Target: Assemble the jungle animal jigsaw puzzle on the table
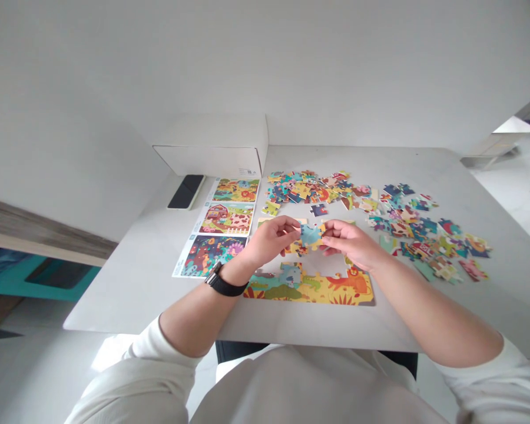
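My left hand (pixel 269 238) and my right hand (pixel 348 241) meet above the table (pixel 128 282), both pinching a light blue puzzle piece (pixel 310 234) between their fingertips. A black watch sits on my left wrist. Just below the hands lies a partly assembled puzzle (pixel 309 287) with orange, yellow and green animals along its bottom edge. A small joined cluster of pieces (pixel 297 248) lies right under the held piece.
Loose puzzle pieces (pixel 309 187) are heaped behind the hands, and more of them (pixel 428 235) are spread to the right. A sheet with three reference pictures (pixel 218 227) lies left of the puzzle. A black phone (pixel 185 191) and a white box (pixel 212 147) sit at the back left.
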A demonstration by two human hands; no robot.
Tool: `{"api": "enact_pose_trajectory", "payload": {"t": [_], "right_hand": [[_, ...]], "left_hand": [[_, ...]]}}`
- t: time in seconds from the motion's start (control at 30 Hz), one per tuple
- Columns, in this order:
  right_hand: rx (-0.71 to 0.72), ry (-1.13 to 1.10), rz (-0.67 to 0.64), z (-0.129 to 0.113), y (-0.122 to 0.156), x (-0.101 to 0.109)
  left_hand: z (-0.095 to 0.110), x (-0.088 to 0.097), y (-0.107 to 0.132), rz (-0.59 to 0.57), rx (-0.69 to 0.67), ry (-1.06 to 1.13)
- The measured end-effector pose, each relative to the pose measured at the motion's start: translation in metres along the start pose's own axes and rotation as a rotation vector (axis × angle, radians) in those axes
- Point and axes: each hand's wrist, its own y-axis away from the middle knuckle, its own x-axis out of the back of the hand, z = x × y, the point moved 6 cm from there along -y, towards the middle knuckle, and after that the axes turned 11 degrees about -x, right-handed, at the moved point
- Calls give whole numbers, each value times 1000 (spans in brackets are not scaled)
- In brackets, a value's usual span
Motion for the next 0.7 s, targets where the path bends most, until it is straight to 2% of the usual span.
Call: {"api": "enact_pose_trajectory", "payload": {"t": [0.3, 0.53, 0.7], "right_hand": [[-17, 12, -9, -1, 1, -2], [-4, 55, -72, 2, 0, -5], [36, 62, -34, 3, -1, -1]], "left_hand": [[1, 0, -1, -4, -8, 24], [1, -1, -1, -16, -12, -24], [-2, -3, 1, -41, 9, -44]]}}
